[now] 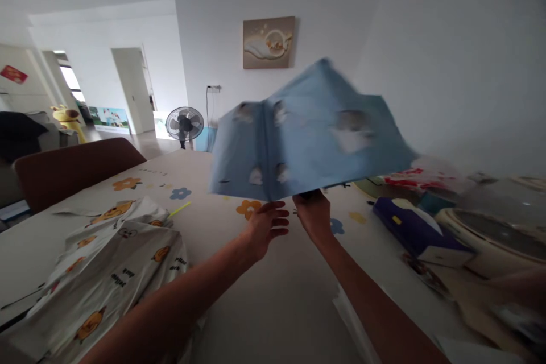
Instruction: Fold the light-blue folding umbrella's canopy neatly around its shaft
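A light blue umbrella (307, 131) with animal prints is held up above the table, partly spread, its cloth blurred by motion. My right hand (313, 213) is wrapped around a dark part at the umbrella's lower edge, probably the handle, which the cloth and fingers mostly hide. My left hand (267, 227) is just below the cloth, its fingers apart and nothing in them. Whether its fingertips touch the umbrella's edge I cannot tell.
White cloth with yellow duck prints (123, 250) lies crumpled on the table (247, 307) at left. A purple tissue box (416, 233), a round lidded appliance (499, 239) and a plastic bag (435, 173) are at right. Beyond stand a brown chair (77, 170) and a fan (185, 123).
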Demonstrator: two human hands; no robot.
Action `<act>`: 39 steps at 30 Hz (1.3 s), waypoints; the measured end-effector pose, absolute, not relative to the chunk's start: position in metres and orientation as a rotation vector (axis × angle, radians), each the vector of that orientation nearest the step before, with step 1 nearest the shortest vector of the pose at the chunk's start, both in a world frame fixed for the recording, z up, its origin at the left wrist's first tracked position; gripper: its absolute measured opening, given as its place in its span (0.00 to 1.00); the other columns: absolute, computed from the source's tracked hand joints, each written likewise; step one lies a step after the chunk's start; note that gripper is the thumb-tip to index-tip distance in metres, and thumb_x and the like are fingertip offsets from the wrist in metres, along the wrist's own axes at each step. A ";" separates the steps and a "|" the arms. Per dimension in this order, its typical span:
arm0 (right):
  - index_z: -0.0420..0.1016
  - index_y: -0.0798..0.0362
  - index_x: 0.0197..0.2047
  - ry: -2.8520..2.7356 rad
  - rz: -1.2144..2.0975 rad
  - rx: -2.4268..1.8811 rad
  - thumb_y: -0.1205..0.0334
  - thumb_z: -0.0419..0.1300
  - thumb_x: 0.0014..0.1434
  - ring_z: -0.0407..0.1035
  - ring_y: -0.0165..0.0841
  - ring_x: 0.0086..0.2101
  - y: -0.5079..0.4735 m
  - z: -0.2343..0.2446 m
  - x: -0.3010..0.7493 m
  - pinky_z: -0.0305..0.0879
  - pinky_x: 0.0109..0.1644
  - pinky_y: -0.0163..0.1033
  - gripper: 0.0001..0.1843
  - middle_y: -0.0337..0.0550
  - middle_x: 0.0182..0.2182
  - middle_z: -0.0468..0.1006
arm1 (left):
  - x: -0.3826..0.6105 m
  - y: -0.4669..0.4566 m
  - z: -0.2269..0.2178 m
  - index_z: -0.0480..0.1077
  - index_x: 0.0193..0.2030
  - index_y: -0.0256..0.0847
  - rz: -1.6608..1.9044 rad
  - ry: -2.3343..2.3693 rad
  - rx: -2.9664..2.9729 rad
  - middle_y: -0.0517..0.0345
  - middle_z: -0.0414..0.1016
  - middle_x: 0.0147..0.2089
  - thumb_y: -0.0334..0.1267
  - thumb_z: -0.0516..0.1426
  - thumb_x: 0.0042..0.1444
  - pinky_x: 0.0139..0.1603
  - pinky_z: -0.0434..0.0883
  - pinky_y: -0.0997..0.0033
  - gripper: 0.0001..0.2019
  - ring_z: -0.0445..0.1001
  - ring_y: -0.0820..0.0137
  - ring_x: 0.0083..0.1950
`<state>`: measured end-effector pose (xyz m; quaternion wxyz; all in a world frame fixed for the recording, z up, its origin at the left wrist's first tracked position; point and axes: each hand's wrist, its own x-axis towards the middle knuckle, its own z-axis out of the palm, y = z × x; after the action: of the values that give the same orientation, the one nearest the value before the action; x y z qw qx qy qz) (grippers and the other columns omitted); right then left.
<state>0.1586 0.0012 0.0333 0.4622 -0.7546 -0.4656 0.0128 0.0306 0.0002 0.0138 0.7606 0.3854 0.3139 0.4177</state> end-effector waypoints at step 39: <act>0.74 0.59 0.35 -1.359 -0.224 -2.163 0.65 0.51 0.53 0.73 0.43 0.32 -0.005 0.046 0.164 0.60 0.33 0.39 0.12 0.56 0.27 0.78 | 0.036 -0.018 0.012 0.66 0.41 0.35 0.717 0.552 0.876 0.47 0.71 0.41 0.31 0.59 0.46 0.37 0.68 0.64 0.13 0.72 0.65 0.38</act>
<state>0.1643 -0.0047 0.0462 0.2848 -0.8085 -0.5080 -0.0838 0.0363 -0.0180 0.0121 0.8081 0.4096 0.2583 0.3353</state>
